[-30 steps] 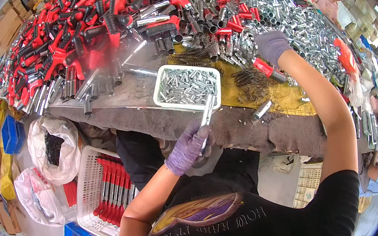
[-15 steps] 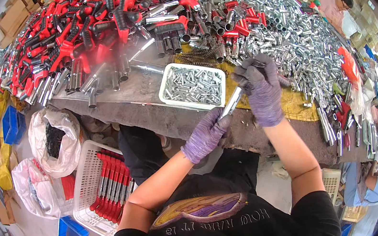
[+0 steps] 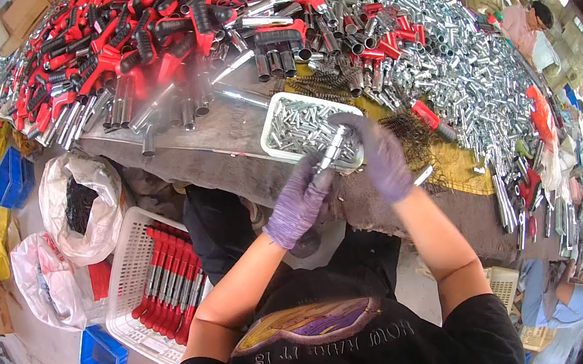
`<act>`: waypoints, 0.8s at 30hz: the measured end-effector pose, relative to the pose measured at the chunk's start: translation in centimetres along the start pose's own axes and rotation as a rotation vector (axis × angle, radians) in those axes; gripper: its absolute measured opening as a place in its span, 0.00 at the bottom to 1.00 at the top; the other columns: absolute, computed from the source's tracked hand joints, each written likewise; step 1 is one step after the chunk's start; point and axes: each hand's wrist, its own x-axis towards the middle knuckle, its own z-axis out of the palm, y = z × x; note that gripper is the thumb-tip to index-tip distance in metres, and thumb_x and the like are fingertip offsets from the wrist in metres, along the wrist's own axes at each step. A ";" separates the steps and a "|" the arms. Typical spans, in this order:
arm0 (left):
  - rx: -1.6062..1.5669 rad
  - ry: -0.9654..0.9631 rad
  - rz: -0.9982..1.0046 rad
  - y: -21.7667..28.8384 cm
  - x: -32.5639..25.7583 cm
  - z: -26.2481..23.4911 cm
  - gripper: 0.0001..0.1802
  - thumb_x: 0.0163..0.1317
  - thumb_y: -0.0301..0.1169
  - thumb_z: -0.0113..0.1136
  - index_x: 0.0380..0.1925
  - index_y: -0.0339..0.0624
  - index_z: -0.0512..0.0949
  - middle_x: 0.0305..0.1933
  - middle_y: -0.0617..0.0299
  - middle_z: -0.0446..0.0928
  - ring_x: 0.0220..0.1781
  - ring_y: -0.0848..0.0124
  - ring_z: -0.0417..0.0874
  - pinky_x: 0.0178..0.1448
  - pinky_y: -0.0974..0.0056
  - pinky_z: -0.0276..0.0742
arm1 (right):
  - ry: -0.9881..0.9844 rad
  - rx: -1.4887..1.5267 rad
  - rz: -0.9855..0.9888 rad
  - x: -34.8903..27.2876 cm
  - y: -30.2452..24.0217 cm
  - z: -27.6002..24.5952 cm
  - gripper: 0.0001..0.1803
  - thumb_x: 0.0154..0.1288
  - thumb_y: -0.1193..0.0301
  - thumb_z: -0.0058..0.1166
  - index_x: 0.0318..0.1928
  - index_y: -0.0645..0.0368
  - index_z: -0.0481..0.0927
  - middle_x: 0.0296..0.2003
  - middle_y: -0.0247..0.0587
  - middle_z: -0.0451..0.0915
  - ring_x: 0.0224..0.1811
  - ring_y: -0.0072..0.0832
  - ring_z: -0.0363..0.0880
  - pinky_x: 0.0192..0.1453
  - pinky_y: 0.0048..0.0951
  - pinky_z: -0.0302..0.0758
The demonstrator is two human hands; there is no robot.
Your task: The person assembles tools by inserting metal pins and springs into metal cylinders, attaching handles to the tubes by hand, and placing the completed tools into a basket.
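Observation:
My left hand [image 3: 298, 203], in a purple knit glove, is closed around the lower end of a shiny stepped metal tube [image 3: 332, 149]. The tube tilts up and to the right, over the near edge of a white tray [image 3: 274, 146] full of small metal pins [image 3: 298, 123]. My right hand [image 3: 382, 158], gloved alike and slightly blurred, bends its fingers over the tube's upper end. Whether a small part sits under those fingertips is hidden. Dark coil springs [image 3: 407, 128] lie right of this hand, beside a red-and-metal tube [image 3: 427, 114].
Red-and-black handles [image 3: 103, 59] are heaped at far left, loose metal fittings [image 3: 453, 62] at far right. On my left stand a white basket [image 3: 123, 280] of red-ended tubes, a white sack [image 3: 102, 238] and blue bins [image 3: 103, 356]. Two other people [image 3: 527, 26] are at the right.
My right hand has come left and down onto the tube's upper end, uncovering the springs. My left hand and the tube have shifted slightly left and up.

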 end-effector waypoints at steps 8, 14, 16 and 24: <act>0.700 0.165 0.386 -1.0 1.6 -2.4 0.24 0.64 0.40 0.57 0.54 0.36 0.70 0.40 0.51 0.78 0.40 0.64 0.80 0.47 0.62 0.74 | 0.042 -0.918 0.671 10.4 10.0 -1.6 0.26 0.60 0.51 0.50 0.44 0.63 0.78 0.43 0.57 0.80 0.50 0.48 0.78 0.56 0.41 0.72; 0.757 0.099 0.333 -1.1 2.0 -2.9 0.24 0.63 0.40 0.58 0.53 0.36 0.71 0.40 0.48 0.77 0.40 0.63 0.80 0.46 0.63 0.75 | -0.171 -1.052 0.647 11.9 7.6 -5.3 0.24 0.59 0.56 0.48 0.48 0.62 0.76 0.42 0.56 0.80 0.50 0.46 0.78 0.53 0.41 0.73; 0.757 0.097 0.326 -0.7 1.7 -2.7 0.24 0.62 0.39 0.59 0.53 0.35 0.71 0.40 0.49 0.78 0.40 0.65 0.80 0.46 0.64 0.75 | -0.134 -1.098 0.533 10.5 4.6 -7.3 0.25 0.61 0.55 0.47 0.50 0.61 0.76 0.42 0.52 0.81 0.45 0.42 0.81 0.51 0.40 0.74; 0.458 0.083 0.173 -1.3 1.1 -2.8 0.21 0.61 0.31 0.60 0.53 0.34 0.73 0.40 0.61 0.78 0.37 0.78 0.75 0.42 0.71 0.73 | 0.589 0.209 0.231 -1.2 1.1 -7.3 0.23 0.65 0.63 0.50 0.57 0.60 0.67 0.30 0.34 0.74 0.29 0.20 0.73 0.33 0.22 0.73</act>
